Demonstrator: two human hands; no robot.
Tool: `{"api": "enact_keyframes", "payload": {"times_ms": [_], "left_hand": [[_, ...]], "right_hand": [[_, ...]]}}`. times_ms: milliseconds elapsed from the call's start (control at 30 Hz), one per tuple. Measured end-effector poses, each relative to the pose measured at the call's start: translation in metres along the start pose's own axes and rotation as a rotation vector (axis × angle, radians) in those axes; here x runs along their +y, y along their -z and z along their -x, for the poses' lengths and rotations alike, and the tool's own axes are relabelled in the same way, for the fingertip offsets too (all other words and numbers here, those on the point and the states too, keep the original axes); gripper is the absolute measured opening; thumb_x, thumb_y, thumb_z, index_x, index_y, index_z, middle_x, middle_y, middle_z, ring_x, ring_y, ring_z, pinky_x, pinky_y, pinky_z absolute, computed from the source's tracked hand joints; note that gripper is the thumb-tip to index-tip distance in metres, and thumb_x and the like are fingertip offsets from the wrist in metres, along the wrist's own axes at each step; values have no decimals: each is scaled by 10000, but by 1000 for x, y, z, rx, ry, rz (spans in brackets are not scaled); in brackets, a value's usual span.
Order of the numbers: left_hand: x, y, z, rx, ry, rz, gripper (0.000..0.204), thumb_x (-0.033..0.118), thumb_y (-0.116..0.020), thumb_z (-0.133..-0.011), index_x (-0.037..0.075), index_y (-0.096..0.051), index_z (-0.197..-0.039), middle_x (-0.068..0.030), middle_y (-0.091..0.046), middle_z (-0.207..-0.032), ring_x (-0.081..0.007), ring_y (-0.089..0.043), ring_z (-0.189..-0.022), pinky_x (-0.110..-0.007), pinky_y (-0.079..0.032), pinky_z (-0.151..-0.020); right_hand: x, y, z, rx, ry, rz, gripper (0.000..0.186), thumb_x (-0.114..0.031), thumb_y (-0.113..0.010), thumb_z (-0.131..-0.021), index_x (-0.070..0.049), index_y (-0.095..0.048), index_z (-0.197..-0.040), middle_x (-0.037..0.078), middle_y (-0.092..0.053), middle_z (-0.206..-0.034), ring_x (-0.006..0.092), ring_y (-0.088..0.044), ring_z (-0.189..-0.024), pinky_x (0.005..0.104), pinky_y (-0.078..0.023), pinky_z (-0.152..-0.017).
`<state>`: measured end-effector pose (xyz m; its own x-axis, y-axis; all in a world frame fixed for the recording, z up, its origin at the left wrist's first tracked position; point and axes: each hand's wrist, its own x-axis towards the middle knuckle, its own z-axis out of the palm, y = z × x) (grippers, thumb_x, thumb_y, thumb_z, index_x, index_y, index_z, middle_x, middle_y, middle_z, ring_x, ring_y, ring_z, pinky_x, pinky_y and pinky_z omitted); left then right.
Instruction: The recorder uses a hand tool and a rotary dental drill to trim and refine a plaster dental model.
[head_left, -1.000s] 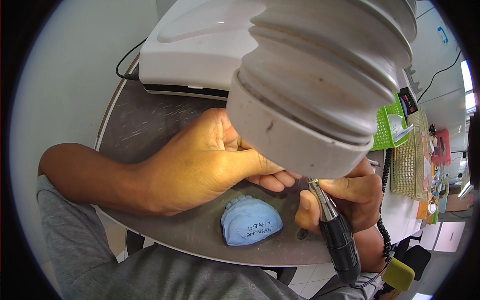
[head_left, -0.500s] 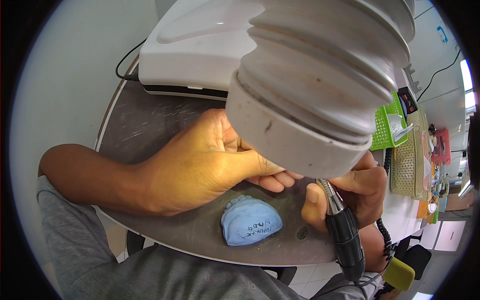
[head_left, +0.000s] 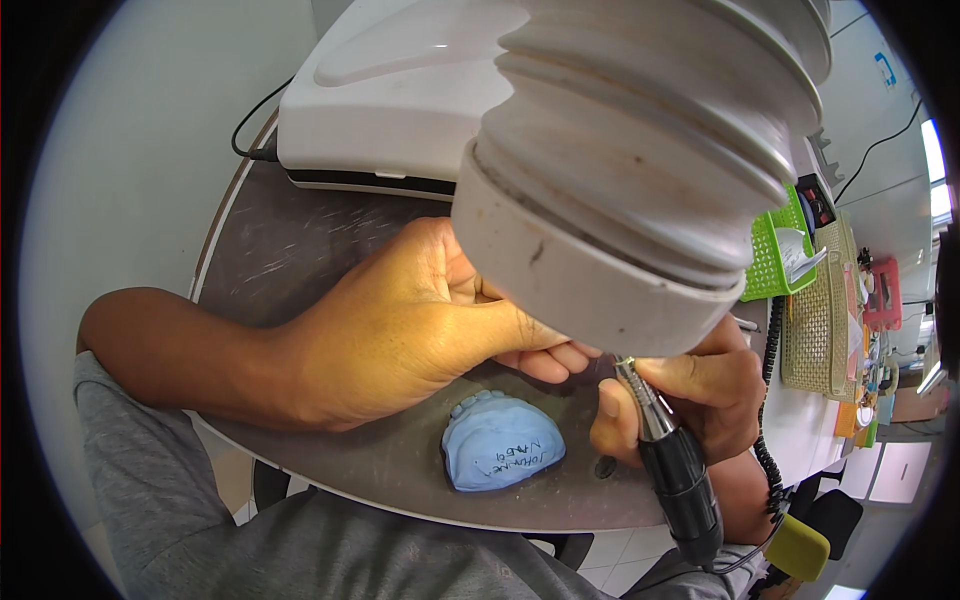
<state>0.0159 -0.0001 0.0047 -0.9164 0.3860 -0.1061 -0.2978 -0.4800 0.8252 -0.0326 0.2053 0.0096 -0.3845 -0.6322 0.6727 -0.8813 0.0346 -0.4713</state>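
Note:
My right hand [head_left: 715,385] grips a rotary handpiece [head_left: 680,485] with a black body and a metal neck, slanted with its tip toward the upper left. My left hand [head_left: 440,305] reaches in from the left, fingers curled and thumb pressed forward. Its fingertips, and whatever they pinch, are hidden behind the wide white suction hose [head_left: 610,270]. The handpiece tip is also covered by the hose rim. A blue dental cast [head_left: 503,442] with handwriting on its base lies on the dark bench [head_left: 360,470], below my left hand and touched by neither hand.
A white machine housing [head_left: 390,110] stands at the back of the bench. The hose hangs low over both hands. A green basket [head_left: 768,262] and a cream woven basket [head_left: 812,340] stand on the right. A coiled black cord [head_left: 770,390] runs beside my right wrist.
My right hand and the handpiece have shifted slightly left, toward the left fingertips. The left hand and the dental cast have stayed put.

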Motion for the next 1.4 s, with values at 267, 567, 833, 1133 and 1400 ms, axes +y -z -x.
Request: {"api": "enact_keyframes", "payload": {"times_ms": [267,567,833,1133,1400], "left_hand": [[0,-2,-2,-23,24,-14,239,110,-568,-906,-58,-592,-1075,-134,-649,-977,-144,-635,-886,-243,-542,-794],[2,-3,0,-13,12,-41,243,89,-566,-902,-55,-580,-1097,-136,-650,-993,-157,-636,-924,-243,-544,-794],[-1,-1,-2,-9,26,-4,245,108,-575,-903,-56,-588,-1084,-122,-648,-975,-135,-634,-883,-233,-542,-788],[1,-3,-2,8,35,-59,254,126,-582,-900,-54,-610,-1076,-131,-667,-973,-131,-645,-864,-226,-542,-776],[3,-3,1,38,35,-36,248,115,-581,-894,-61,-614,-1065,-135,-668,-966,-133,-648,-864,-224,-542,-776]], "right_hand": [[-5,3,-3,-11,13,31,333,-19,-768,-709,14,-521,-930,167,-609,-808,353,-672,-870,347,-585,-650],[-5,-1,3,78,-28,-10,377,-41,-791,-692,0,-513,-943,186,-607,-893,348,-669,-888,350,-580,-683],[-2,0,1,5,-23,-25,350,-34,-779,-703,-4,-521,-937,189,-615,-879,341,-667,-901,349,-580,-692],[-6,3,7,4,-71,-15,348,-36,-727,-741,-12,-478,-984,180,-579,-900,284,-624,-884,350,-517,-739],[-2,1,6,-43,-92,-35,349,-31,-679,-760,-16,-446,-1019,168,-544,-927,217,-573,-861,364,-452,-807]]}}
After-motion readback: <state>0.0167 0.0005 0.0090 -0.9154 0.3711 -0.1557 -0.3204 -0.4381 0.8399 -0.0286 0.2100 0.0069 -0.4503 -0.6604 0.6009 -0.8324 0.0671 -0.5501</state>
